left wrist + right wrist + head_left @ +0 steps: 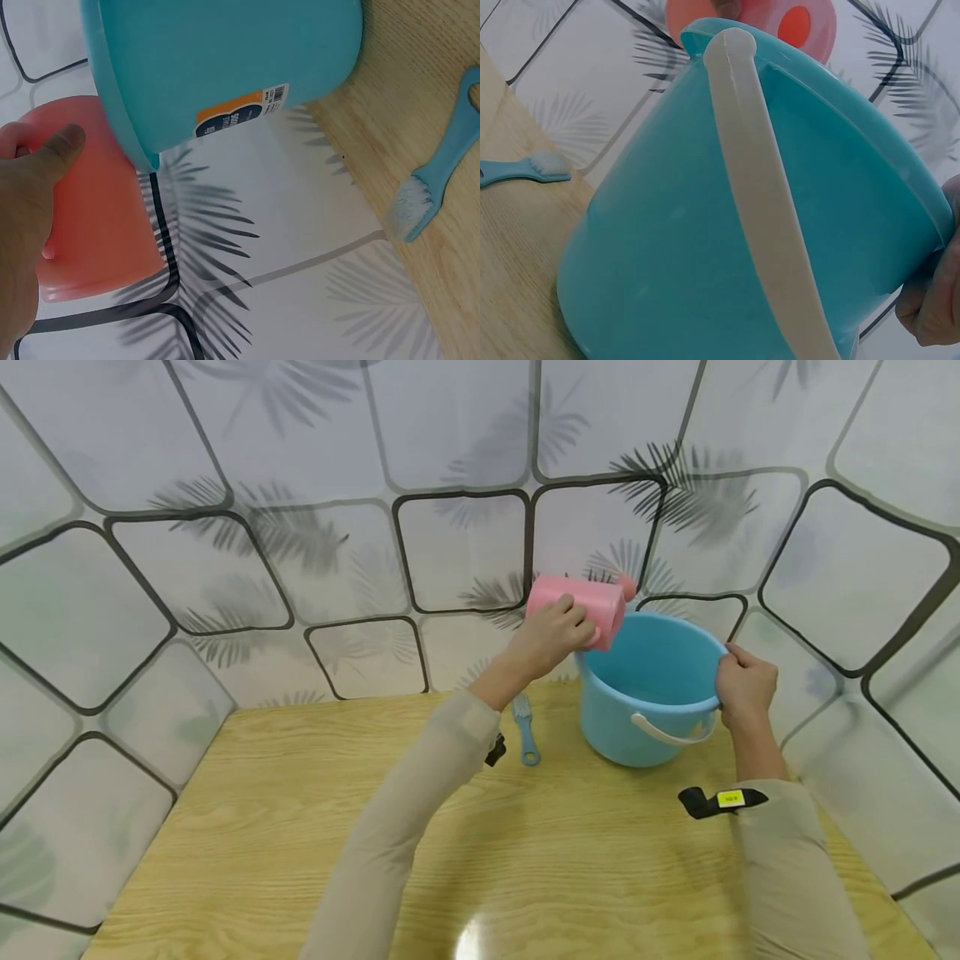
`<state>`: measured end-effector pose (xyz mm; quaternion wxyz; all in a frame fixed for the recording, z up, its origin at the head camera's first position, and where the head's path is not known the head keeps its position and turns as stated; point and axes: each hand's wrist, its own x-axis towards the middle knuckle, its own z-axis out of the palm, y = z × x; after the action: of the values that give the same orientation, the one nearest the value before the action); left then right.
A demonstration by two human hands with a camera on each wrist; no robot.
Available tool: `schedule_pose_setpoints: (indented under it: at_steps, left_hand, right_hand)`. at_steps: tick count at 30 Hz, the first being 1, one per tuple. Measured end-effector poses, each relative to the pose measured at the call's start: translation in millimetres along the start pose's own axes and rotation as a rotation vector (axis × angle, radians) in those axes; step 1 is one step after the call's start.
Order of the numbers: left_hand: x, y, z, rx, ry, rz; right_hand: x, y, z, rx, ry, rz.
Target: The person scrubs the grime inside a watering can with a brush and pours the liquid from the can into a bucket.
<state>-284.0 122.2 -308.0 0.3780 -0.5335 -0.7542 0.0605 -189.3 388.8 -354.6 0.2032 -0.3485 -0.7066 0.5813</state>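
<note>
My left hand [551,635] grips a pink watering can [573,597] by its handle. The can lies tipped on its side in the air, its open end toward a blue bucket [630,731] and close to the bucket's left rim. A rounded pink spout end [627,587] sticks out at its far side. My right hand [747,687] holds the bucket's right rim, with the thumb on top and the fingers curled below. The bucket's white handle [671,733] hangs down its near side. In the left wrist view, my left thumb lies along the can [105,217].
A blue brush [527,731] with white bristles lies on the wooden table [300,827], left of the bucket. Patterned wall covering [472,552] rises right behind the table's back edge and along both sides.
</note>
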Motion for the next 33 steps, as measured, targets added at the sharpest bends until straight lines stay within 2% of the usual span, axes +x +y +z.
schedule_pose_setpoints:
  at_steps: [4, 8, 15, 28, 33]
  left_hand:
    - [1.2, 0.7, -2.3, 0.073, -0.016, 0.013]
    - [2.3, 2.5, -4.7, 0.137, -0.001, 0.028]
    - [7.7, 2.5, -7.6, 0.149, 0.004, 0.050]
    - [18.0, 1.3, -15.1, 0.173, -0.037, 0.077]
    - [21.0, 1.0, -16.6, 0.207, -0.033, 0.083]
  right_hand:
    - [0.5, 0, 1, -0.002, 0.013, -0.014]
    - [0.7, 2, 1, -0.020, 0.011, -0.020]
    - [-1.8, 0, -1, -0.033, 0.014, -0.040]
    - [0.0, 2, 0, -0.039, 0.024, -0.070]
    - [0.8, 2, 0, -0.056, 0.017, -0.069]
